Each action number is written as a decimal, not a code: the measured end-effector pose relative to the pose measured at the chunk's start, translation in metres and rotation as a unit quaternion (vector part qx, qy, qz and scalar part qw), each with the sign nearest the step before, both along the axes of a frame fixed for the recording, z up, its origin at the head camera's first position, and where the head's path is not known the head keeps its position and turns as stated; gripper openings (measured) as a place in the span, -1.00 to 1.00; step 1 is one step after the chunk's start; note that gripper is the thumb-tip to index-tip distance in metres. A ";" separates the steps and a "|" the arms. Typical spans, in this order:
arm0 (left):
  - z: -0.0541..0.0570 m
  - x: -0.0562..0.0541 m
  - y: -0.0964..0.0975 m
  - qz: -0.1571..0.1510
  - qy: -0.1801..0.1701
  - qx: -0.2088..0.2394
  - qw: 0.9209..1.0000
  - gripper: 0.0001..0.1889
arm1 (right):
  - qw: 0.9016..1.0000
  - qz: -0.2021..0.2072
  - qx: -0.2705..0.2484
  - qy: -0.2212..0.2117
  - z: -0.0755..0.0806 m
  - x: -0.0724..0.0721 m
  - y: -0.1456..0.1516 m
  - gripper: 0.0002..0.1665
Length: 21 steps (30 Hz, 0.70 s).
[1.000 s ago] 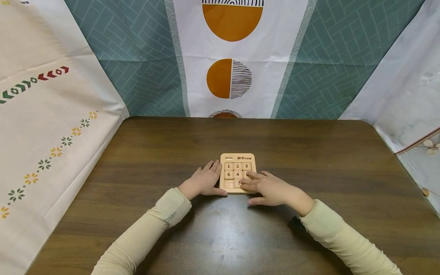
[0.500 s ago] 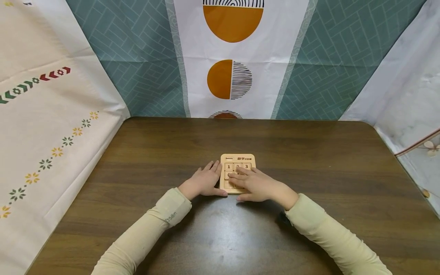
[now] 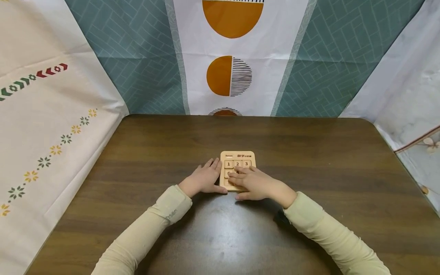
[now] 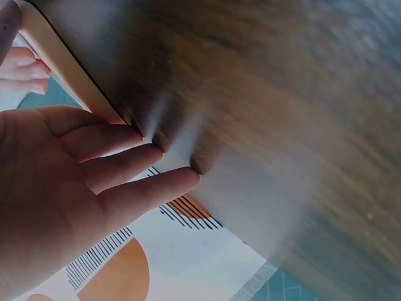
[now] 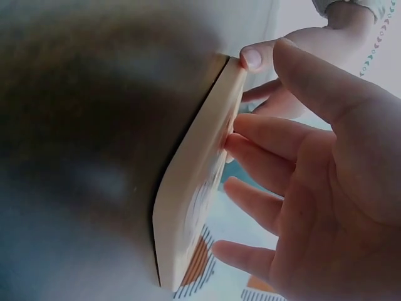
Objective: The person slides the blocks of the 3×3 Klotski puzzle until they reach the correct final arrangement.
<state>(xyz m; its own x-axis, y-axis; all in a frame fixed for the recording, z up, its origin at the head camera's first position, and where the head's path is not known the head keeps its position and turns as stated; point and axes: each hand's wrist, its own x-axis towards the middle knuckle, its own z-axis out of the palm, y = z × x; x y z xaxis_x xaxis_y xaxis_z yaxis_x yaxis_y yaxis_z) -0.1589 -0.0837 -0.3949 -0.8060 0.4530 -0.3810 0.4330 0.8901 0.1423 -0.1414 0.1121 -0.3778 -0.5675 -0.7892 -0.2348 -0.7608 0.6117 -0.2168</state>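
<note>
Pale wood makes up the number sliding-puzzle board (image 3: 235, 158), which lies flat between the hands, just right of the left hand (image 3: 205, 179) and partly beneath the right hand (image 3: 258, 185). Its long axis, as far as foreshortening lets one judge, runs straight away from the person, with the printed header at the far end and the lettering upright to them. Tiles 1, 2 and 3 (image 3: 237, 164) show beyond the right fingertips; the lower rows are mostly covered. Neither hand is clearly nearer: the left hand, fingers extended, lies against the left edge, its thumb at the near corner; the right hand, fingers loosely straight and gripping nothing, reaches leftward with fingertips touching the tile face. Around them spreads the brown desk (image 3: 165, 137).
</note>
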 end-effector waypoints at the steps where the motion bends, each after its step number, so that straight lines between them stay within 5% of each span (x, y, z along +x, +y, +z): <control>1: 0.000 0.000 0.000 0.001 -0.001 0.000 1.000 0.10 | 1.000 0.001 0.001 -0.002 0.000 0.001 0.000 -0.27; 15: 0.007 -0.007 0.001 -0.004 0.010 -0.009 1.000 0.11 | 0.999 0.028 -0.028 -0.019 0.001 0.003 0.008 -0.32; 21: 0.004 -0.006 0.002 -0.006 0.011 -0.013 1.000 0.12 | 0.999 -0.004 -0.042 -0.009 0.001 0.002 0.020 -0.30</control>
